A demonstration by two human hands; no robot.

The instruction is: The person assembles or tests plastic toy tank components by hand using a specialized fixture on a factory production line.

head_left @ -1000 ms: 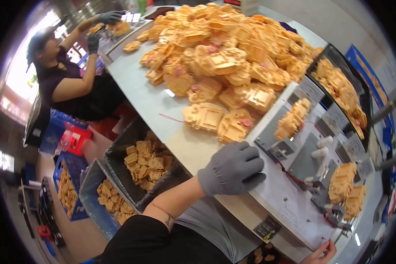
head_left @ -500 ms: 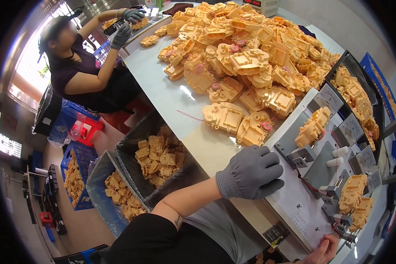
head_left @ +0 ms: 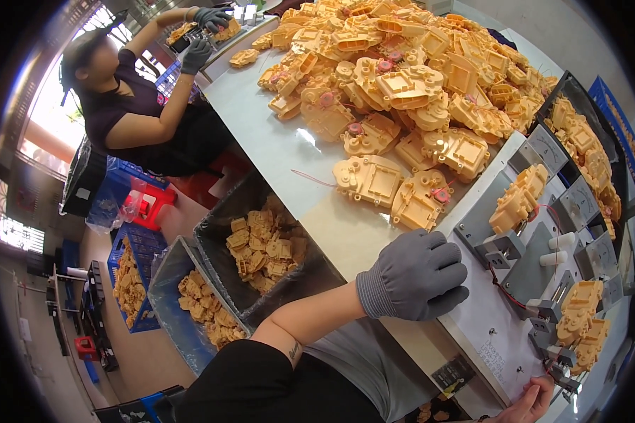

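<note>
My left hand [head_left: 420, 276], in a grey glove, rests at the near edge of a metal test fixture [head_left: 488, 338]. Its fingers are curled under, and what they may hold is hidden. Beyond it lie two yellow plastic housings [head_left: 418, 201], one with a small red round part. My bare right hand [head_left: 533, 402] is at the fixture's near right corner, fingers bent beside a small metal clamp [head_left: 563, 377]; its grip is partly hidden. One yellow housing [head_left: 518, 199] sits tilted on the fixture's far mount. Two more housings [head_left: 580, 314] are at the right-hand clamps.
A large heap of yellow housings [head_left: 402, 77] covers the table's far part. Panel meters [head_left: 548, 149] line the fixture's far side, near a black bin [head_left: 603, 127]. Lined bins [head_left: 215, 250] of housings stand left of the table. A gloved co-worker [head_left: 130, 106] works at the upper left.
The whole view has shifted slightly, so the scene sits a little farther right. Both hands keep nearly the same places on the fixture, and the housings stay put.
</note>
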